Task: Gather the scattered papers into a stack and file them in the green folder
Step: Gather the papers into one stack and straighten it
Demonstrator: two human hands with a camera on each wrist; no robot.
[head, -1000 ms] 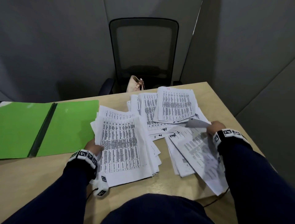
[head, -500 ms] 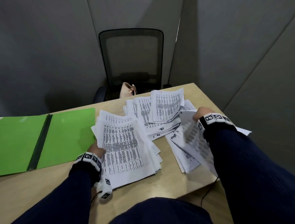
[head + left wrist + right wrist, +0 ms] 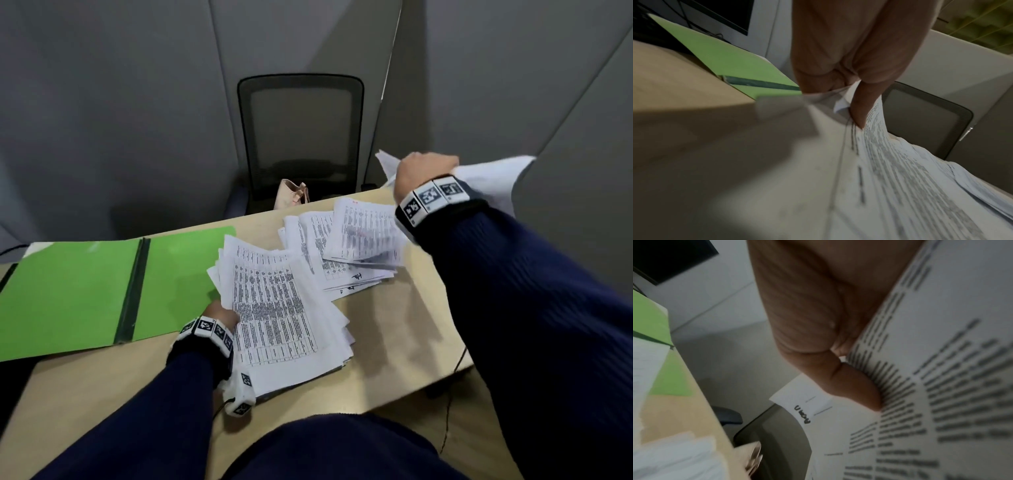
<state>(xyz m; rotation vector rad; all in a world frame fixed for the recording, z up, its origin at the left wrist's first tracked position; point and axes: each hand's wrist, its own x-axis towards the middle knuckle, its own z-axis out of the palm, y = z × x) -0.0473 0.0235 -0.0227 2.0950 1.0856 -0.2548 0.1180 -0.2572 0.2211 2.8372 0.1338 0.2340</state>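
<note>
A green folder [image 3: 82, 291] lies open on the wooden desk [image 3: 394, 342] at the left; it also shows in the left wrist view as the folder [image 3: 725, 61]. My left hand [image 3: 222, 315] pinches the left edge of a thick paper stack [image 3: 281, 322], thumb on top in the left wrist view [image 3: 859, 113]. My right hand [image 3: 424, 171] is raised above the desk's far right corner, gripping a bundle of printed sheets [image 3: 496, 181]; its thumb [image 3: 855, 386] presses on the bundle [image 3: 941, 386]. More loose papers [image 3: 349, 246] lie fanned at the back of the desk.
A black mesh office chair [image 3: 301, 137] stands behind the desk with a beige bag [image 3: 291, 195] on its seat. Grey partition walls enclose the desk. A thin cable [image 3: 448, 411] hangs off the desk's right front edge.
My right hand lifted its bundle of sheets from the right side of the desk up and away, above the far corner. The left hand kept hold of the near stack.
</note>
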